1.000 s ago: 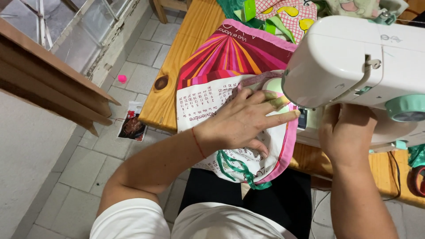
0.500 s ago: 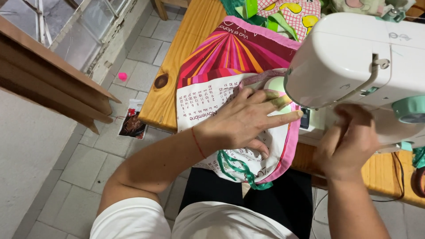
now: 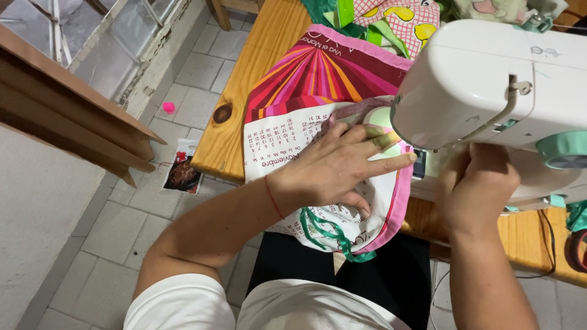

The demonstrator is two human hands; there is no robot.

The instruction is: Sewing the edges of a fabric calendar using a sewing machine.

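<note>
Flat open L hand (image 3: 333,168) presses fabric (image 3: 318,91); R hand (image 3: 477,183) grip unclear under machine (image 3: 489,79).

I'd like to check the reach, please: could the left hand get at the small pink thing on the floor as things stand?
Probably not: the left hand lies flat on the cloth on the wooden table, while the pink thing lies on the floor tiles beyond the table's edge.

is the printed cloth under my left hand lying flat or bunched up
Mostly flat: the printed cloth is spread on the wooden table under the left hand, its near edge hanging over.
</note>
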